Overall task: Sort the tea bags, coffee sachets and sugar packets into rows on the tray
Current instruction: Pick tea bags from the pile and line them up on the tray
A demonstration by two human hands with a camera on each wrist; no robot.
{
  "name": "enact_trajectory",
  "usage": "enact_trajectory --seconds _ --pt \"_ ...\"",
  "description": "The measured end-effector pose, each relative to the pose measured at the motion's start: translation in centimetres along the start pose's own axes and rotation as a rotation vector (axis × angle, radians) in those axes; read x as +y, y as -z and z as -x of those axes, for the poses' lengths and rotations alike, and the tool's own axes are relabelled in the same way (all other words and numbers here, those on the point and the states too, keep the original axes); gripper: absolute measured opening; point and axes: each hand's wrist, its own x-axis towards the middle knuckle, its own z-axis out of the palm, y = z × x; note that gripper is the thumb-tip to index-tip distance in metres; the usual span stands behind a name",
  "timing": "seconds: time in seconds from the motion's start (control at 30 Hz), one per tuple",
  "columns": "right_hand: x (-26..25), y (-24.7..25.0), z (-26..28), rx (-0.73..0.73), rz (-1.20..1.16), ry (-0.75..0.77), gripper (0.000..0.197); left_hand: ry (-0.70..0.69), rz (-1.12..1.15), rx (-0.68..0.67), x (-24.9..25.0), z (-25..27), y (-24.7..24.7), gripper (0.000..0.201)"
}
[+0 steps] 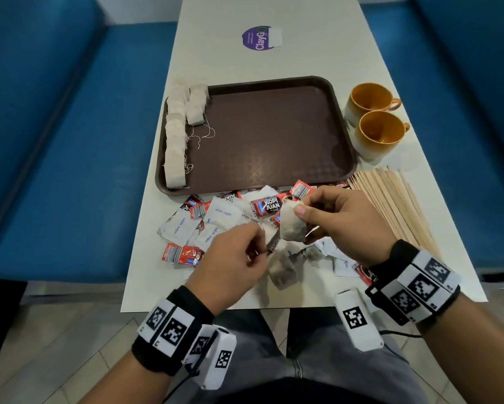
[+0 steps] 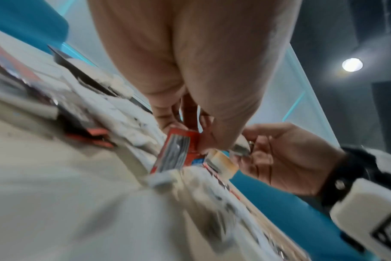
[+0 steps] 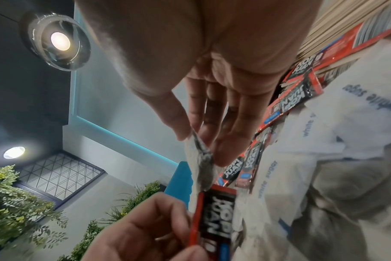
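We see R hand [image 1: 342, 218] pinching a tea bag [image 1: 292, 225] by its top edge, thumb over fingers, lifted over the pile near the table's [image 1: 303, 53] near edge. L hand [image 1: 236, 258] is curled round a coffee sachet [image 3: 214, 217], red/black "KOPI JUAN"; clear in the R wrist view, in the head view only a dark sliver shows at the fingertips.

Tray [image 1: 274, 135] sits mid-table; tea bags [image 1: 174, 135] already run in a row along its left edge, a second short row beside it at the far left corner, strings trailing inward. Rest of the tray floor is bare. Sugar packets [image 1: 183, 225] and more sachets lie mixed just off the tray's near edge.

Handling, our guess: the tea bag is v. light, soft, paper tears easily, the string may snag others, so take it by the top seam w/ a light pinch. The sachet is light, slick foil, stiffish; grip by an end seam. Sugar packets are flat paper, hard to lift off the table; slide or pinch a corner.

Hard to tell: L wrist view is blurred. Pile items under both hands are hidden, so no count. More tea bags [image 1: 282, 272] look to lie below the hands, blurry.
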Motion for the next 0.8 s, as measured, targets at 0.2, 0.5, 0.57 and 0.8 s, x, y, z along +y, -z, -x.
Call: enact_trajectory --seconds 0.2,0.5,0.57,0.8 --pt "-0.6 0.2 -0.6 0.03 0.022 0.033 0.01 -0.074 -0.223 0.103 -2.4 0.0 2.6 0.024" --pt "-0.5 0.9 -1.2 0.003 0.079 0.013 0.01 -0.076 -0.216 -0.113 -1.9 0.2 -0.5 0.018" --pt "-0.6 1.1 -1.2 -0.004 0.116 0.023 0.009 -0.034 -0.256 -0.157 -1.3 -0.1 -1.2 0.027" --pt "-2.9 3.6 -0.2 0.081 0.149 0.073 0.006 0.035 -0.354 -0.163 -0.5 -1.4 -2.5 0.019"
